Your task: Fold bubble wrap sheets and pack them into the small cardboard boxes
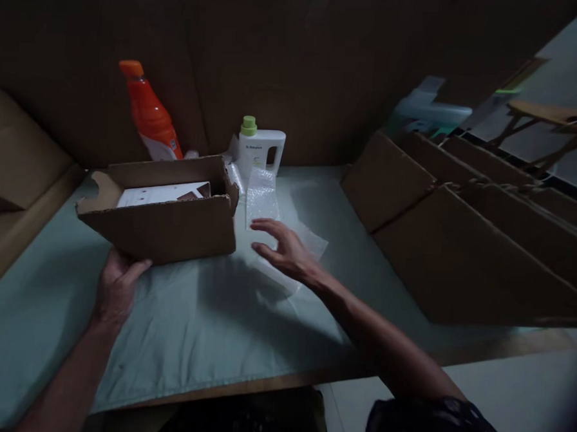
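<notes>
My left hand (pixel 118 284) grips the near lower edge of an open cardboard box (pixel 171 232), its thumb along the bottom and its other fingers hidden beneath. The box looks tilted and lifted at that side. Inside lies a white box or carton (pixel 159 194) with a dark brown patch at one end. To the right, my right hand (pixel 286 251) is open, thumb and fingers apart, with nothing in it. It hovers over or beside clear bubble wrap (pixel 263 198); whether it touches the wrap, I cannot tell.
Behind the box stand an orange bottle (pixel 151 115) and a white jug with a green cap (pixel 260 147). Cardboard compartments (pixel 462 231) fill the right side, with a pale blue plastic item (pixel 432 111) beyond. Another cardboard box (pixel 23 157) sits left. A green cloth (pixel 175 339) covers the table.
</notes>
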A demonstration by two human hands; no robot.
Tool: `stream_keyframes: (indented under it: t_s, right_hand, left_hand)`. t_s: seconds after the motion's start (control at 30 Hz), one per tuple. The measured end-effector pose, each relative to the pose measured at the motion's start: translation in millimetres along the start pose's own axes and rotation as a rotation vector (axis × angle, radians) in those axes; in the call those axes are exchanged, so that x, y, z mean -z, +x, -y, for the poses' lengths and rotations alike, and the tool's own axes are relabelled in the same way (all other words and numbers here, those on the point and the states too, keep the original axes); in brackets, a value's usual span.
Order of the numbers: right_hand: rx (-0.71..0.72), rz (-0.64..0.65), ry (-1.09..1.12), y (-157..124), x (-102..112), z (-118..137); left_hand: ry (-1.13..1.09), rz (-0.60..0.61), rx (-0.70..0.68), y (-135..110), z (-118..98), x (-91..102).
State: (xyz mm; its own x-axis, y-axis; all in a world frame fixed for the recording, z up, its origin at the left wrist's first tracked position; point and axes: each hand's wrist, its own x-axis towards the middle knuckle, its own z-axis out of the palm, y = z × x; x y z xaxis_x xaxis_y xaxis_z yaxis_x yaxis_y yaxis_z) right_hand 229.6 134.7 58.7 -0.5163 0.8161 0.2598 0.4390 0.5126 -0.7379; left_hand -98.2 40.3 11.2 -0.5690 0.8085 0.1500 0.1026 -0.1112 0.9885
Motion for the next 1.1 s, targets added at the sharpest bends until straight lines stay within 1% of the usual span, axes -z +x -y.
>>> stream_keyframes:
  t_s: [0.07,0.13,0.17,0.23,0.3,0.37,0.43,0.53,0.63,0.73,0.77,0.8,0.9,0.93,1.0,1.03,1.1]
  right_hand:
    - [-0.065,0.007,-0.052,-28,20,-8]
    - [-0.100,0.046,-0.134,-55,26,-15]
    - [-0.094,0.066,-0.196,-67,24,-18]
    - [-0.062,0.086,-0.349,-84,14,-23]
    - [-0.027,0.092,-0.485,-92,5,-27]
    - [-0.003,0.094,-0.567,-96,6,-31]
    - [-0.003,0.083,-0.641,-102,19,-33]
    - [-0.029,0.098,-0.741,-111,48,-29]
    - [0.022,0.116,-0.688,-112,70,-17]
    - [0.039,0.030,-0.641,-102,80,-8]
    - [0.032,0.023,-0.653,-99,81,-7]
    - [0.026,0.047,-0.673,-97,80,-8]
    - [0.003,0.216,-0.740,-97,68,-12]
    - [-0.026,0.250,-0.761,-98,62,-14]
    - [-0.102,0.273,-0.783,-103,51,-16]
    - [-0.117,0.280,-0.763,-104,48,-15]
    - [-0.072,0.306,-0.650,-106,48,-11]
  left_hand:
    - [0.015,-0.060,-0.003,-20,4,10.7]
    - [0.073,-0.128,0.022,-44,6,17.6]
    - [0.100,-0.146,0.029,-56,6,18.4]
    - [0.130,-0.135,0.032,-78,5,15.1]
    - [0.167,-0.105,0.045,-94,1,8.1]
    - [0.247,-0.045,0.041,-103,-3,1.7]
    - [0.345,0.028,-0.028,-107,-6,-1.4]
    - [0.470,0.113,-0.169,-109,-9,-1.8]
    - [0.538,0.169,-0.250,-109,-9,-3.7]
    - [0.553,0.235,-0.304,-110,-9,-7.8]
    - [0.555,0.254,-0.311,-110,-9,-8.8]
    - [0.556,0.268,-0.314,-111,-8,-9.7]
    - [0.551,0.291,-0.299,-113,-8,-12.1]
    - [0.549,0.297,-0.295,-114,-9,-13.5]
    - [0.541,0.321,-0.308,-117,-12,-18.2]
    - [0.535,0.342,-0.330,-117,-15,-21.2]
    - [0.523,0.399,-0.397,-117,-20,-27.5]
